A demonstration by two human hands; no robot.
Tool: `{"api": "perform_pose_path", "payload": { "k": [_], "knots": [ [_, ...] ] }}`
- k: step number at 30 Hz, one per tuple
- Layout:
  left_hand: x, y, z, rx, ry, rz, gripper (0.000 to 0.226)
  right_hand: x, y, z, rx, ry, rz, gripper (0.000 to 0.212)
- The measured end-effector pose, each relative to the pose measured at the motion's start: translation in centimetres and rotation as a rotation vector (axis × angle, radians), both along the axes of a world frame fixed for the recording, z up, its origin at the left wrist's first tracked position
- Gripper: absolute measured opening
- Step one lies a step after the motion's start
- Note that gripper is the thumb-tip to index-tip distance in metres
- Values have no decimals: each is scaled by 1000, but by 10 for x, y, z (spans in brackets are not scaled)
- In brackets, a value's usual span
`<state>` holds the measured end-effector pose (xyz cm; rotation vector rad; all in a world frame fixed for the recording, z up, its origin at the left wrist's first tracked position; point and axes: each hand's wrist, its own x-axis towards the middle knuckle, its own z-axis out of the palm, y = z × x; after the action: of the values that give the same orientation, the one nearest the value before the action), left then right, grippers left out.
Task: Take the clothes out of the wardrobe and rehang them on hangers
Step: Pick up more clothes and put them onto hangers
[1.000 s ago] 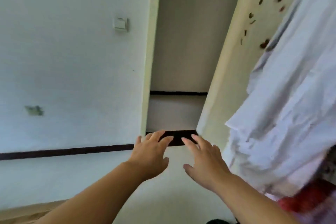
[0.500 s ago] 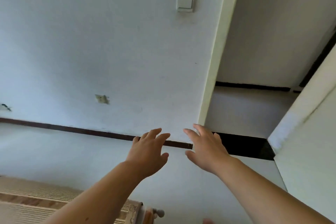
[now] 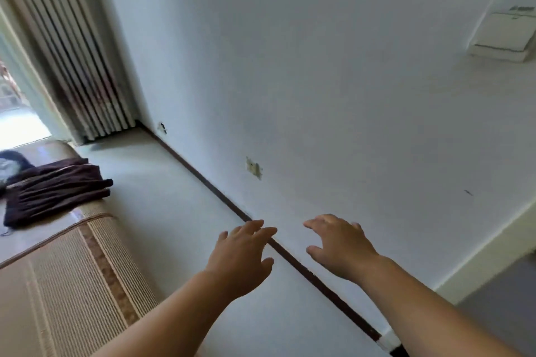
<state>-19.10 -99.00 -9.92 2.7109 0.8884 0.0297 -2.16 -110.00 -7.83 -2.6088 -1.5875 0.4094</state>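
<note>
Both hands hang out in front, bare and holding nothing: the left grip (image 3: 240, 252) and the right grip (image 3: 342, 246) each have fingers loosely spread, palms down, thumbs toward one another, with a gap between them over the dark skirting strip (image 3: 220, 197) where the floor (image 3: 162, 197) meets the white wall (image 3: 319, 66). Neither wardrobe nor hanger shows in this view, so the only cloth to go by is a pile of dark maroon clothes (image 3: 58, 188) lying folded on the bed (image 3: 72, 284), well off to the left and farther away than both hands, near the bed's edge on the floor side. The pile is long and flat; its long axis runs across the view, rising slightly to the right, with its folded ends pointing toward the floor and the wall. The left grip is plainly the nearer of the two, the right grip lying on the far side of it. If that pile is what comes next, I judge the reach has to swing left and forward, left grip leading, and take the stack along its near long side rather than by one end, since loose folds would likely slide apart
</note>
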Motion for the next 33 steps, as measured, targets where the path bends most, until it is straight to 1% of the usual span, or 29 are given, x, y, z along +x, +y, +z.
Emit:
{"api": "perform_pose_path", "payload": {
  "k": [8,11,17,23,28,33],
  "knots": [
    [14,105,-13,12,-13,191,59,31,147,-23,-43,-21,265,53],
    [13,172,-20,13,-17,286,60,41,226,-23,-33,-23,347,53],
    [4,299,-2,53,-6,403,59,41,370,-5,69,2,467,53],
    [-7,397,-11,24,11,551,58,37,500,-26,47,43,621,54],
    [-5,505,-22,36,38,719,58,43,642,-42,41,43,794,55],
    [-22,600,-18,-2,-11,939,58,34,775,-32,12,39,952,54]
  ]
}}
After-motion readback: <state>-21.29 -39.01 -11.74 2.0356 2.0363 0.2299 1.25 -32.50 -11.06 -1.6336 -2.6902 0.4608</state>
